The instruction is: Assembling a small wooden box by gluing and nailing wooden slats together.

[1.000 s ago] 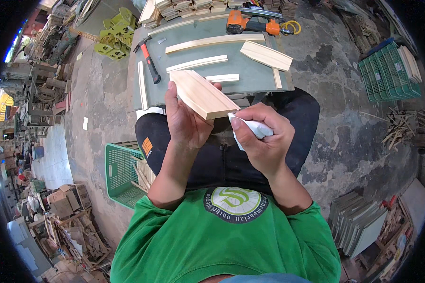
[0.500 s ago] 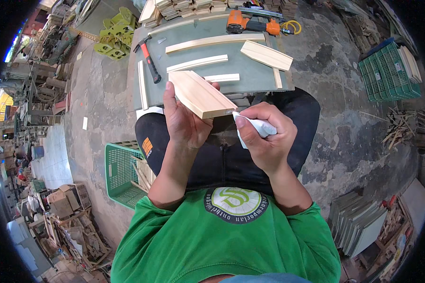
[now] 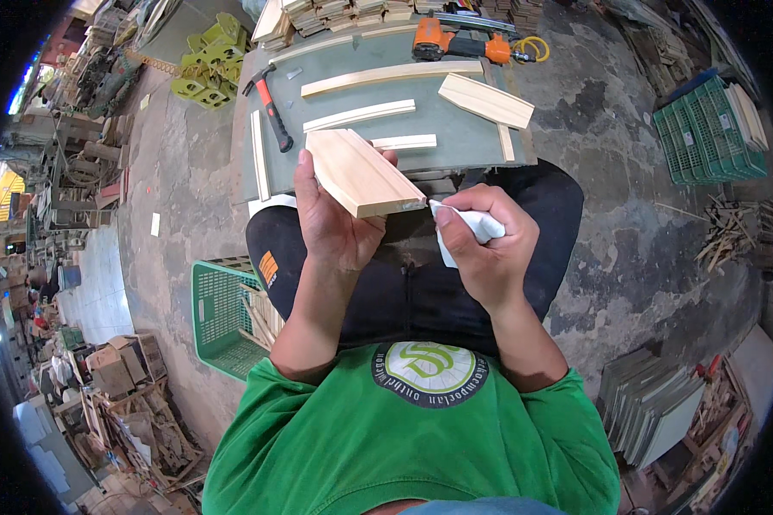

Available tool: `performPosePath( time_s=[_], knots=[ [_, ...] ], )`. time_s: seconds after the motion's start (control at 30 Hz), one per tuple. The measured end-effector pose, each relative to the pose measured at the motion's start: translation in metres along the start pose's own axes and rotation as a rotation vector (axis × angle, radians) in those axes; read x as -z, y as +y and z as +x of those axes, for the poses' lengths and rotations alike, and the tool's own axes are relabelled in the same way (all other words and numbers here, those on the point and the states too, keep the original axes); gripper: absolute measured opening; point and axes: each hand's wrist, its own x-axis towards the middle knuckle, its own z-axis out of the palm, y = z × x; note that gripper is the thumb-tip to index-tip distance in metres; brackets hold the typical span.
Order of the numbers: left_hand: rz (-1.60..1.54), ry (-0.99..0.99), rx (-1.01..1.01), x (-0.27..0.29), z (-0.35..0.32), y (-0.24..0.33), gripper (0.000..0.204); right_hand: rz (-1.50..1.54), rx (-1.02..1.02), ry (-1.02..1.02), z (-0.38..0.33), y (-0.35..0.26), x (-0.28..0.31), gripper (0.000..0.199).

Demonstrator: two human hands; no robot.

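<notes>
My left hand [image 3: 339, 219] grips a pale wooden board [image 3: 361, 176] with angled ends and a grooved long edge. The thumb lies along its left side, and fingertips show past its far edge. In my right hand [image 3: 494, 245] a crumpled white cloth [image 3: 472, 227] is pinched between thumb and fingers. The cloth's tip sits close beside the board's near right corner, with a narrow gap between them. Beyond my hands, a similar shaped board [image 3: 487, 100] lies on the grey-green worktable [image 3: 361, 81], along with several wooden strips, one of them a long strip [image 3: 391, 78].
A hammer [image 3: 270, 112] with a red and black handle lies at the table's left. An orange nail gun [image 3: 459, 40] with a yellow hose rests at its far right. A green crate [image 3: 215, 322] holding wood pieces stands left of my legs; stacked panels [image 3: 648, 412] are at right.
The right hand with the cloth has drawn slightly away from the board's corner. The board has shifted and tilted a little in my left hand.
</notes>
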Motion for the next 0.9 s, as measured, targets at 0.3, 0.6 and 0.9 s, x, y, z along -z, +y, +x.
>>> performPosePath(
  time_s=[0.3,0.6,0.9],
  knots=[
    [0.699,0.068,0.172,0.021,0.046,0.065,0.049,0.148,-0.502,0.064,-0.034,0.054,0.031,0.016],
    [1.988,-0.085,0.029,0.059,0.172,0.097,0.039,0.302,-0.769,0.102,-0.058,0.099,0.038,0.016],
    [2.528,-0.004,-0.540,0.066,0.191,0.027,0.045,0.527,-0.850,0.125,-0.045,0.111,0.055,0.024]
  ],
)
